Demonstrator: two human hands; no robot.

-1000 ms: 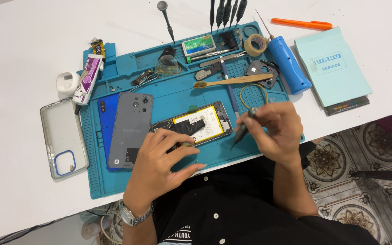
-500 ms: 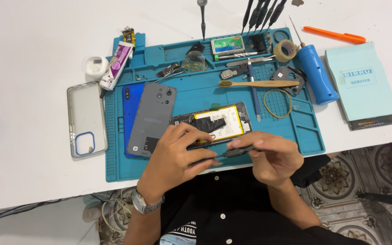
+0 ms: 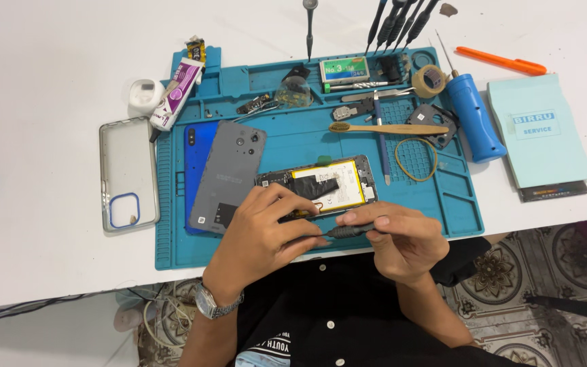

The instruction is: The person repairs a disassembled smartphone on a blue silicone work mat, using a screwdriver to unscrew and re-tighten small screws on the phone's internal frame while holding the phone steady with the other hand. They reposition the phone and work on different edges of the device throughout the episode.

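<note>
Teal mat (image 3: 443,204), grey back cover (image 3: 229,173), yellow battery (image 3: 338,190), orange pen (image 3: 501,61).

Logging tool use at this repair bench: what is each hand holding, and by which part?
The right hand pinches a thin dark screwdriver at its handle; the left hand meets its tip end, resting on the opened phone.

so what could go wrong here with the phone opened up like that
1. The dark tool in the right hand lies level at the edge of the opened phone; a slip could gouge the yellow battery or the black flex on it.
2. The left hand rests only on the phone's near corner, so it might slide on the blue mat.
3. Small loose parts lie at the mat's far side; a sweeping sleeve could scatter them.
</note>
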